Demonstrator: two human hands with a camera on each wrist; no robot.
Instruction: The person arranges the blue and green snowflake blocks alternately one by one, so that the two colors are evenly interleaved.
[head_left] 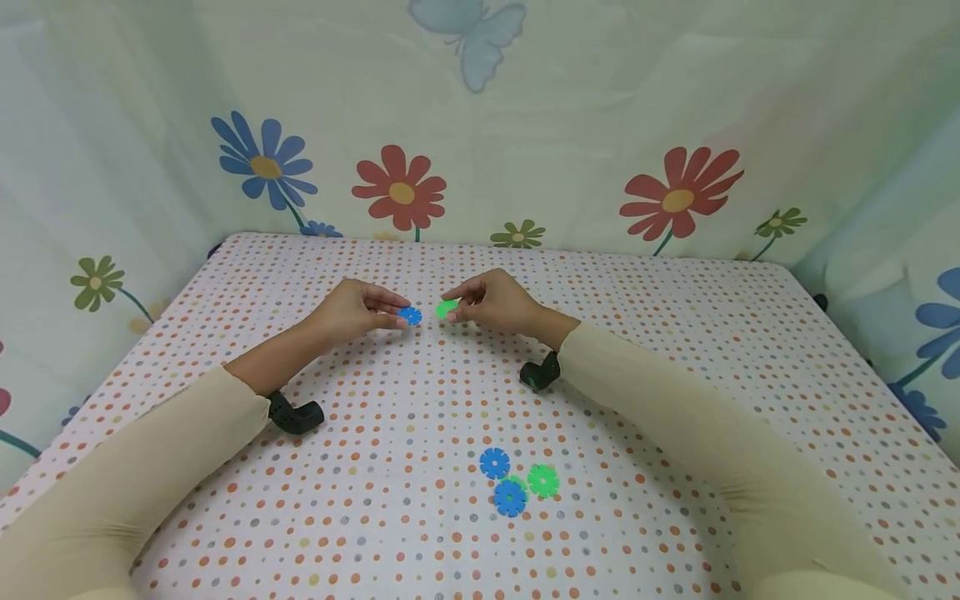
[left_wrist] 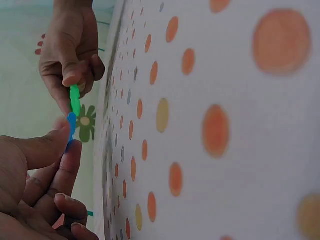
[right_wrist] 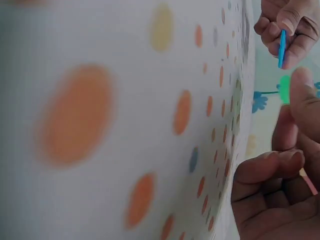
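My left hand (head_left: 351, 312) pinches a blue notched disc (head_left: 410, 316) between thumb and fingers, and in the left wrist view this blue disc (left_wrist: 71, 127) appears edge-on. Facing it, my right hand (head_left: 495, 303) pinches a green notched disc (head_left: 446, 309). In the head view a small gap separates the two discs. The right wrist view shows the green disc (right_wrist: 284, 89) partly behind my thumb, with the blue disc (right_wrist: 282, 49) beyond it. Nearer to me on the table lie a blue disc (head_left: 494, 463), a green disc (head_left: 543, 481), and another blue disc (head_left: 511, 498) overlapping a mostly hidden green one.
A dotted cloth covers the table (head_left: 360, 500). Flower-printed curtains (head_left: 555, 125) hang behind and at both sides. Dark camera mounts sit at my left wrist (head_left: 296, 414) and right wrist (head_left: 540, 372), close above the cloth.
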